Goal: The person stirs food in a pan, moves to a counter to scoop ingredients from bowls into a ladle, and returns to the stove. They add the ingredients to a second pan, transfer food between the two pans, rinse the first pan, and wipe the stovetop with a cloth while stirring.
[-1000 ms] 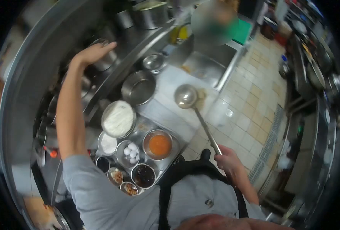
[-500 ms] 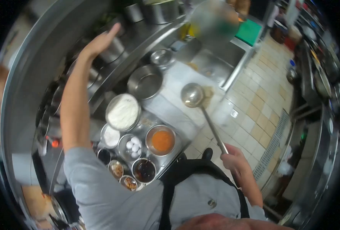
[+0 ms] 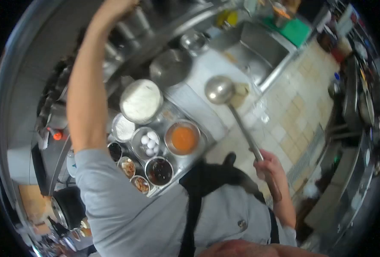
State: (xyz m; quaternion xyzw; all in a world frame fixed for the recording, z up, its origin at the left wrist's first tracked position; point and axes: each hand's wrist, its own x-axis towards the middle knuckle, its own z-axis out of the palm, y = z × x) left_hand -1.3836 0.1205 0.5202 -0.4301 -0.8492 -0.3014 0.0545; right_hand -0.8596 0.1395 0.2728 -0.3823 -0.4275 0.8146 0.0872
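Note:
My right hand (image 3: 269,165) is wrapped around the long handle of a steel ladle (image 3: 219,90). The ladle's round bowl hovers over a white cloth-like surface between the tray and the sink. My left hand (image 3: 120,5) reaches to the top edge of the view, above the steel containers (image 3: 134,26) at the back; its fingers are blurred and cut off. Below that arm stand a bowl of white powder (image 3: 141,101), a smaller bowl of white powder (image 3: 123,128), a bowl of eggs (image 3: 150,144), a bowl of orange liquid (image 3: 184,139) and a bowl of dark liquid (image 3: 159,171).
A steel tray (image 3: 191,160) carries the bowls. An empty-looking steel pan (image 3: 171,67) and a small steel bowl (image 3: 194,42) sit behind them. To the right are a sink (image 3: 265,45), a green board (image 3: 296,32), a tiled floor (image 3: 290,103) and shelving with pans (image 3: 367,100).
My left hand has moved up and away, partly leaving the view. The ladle stays in my right hand, its bowl turned slightly. A blurred round object over the sink is gone. The view has shifted.

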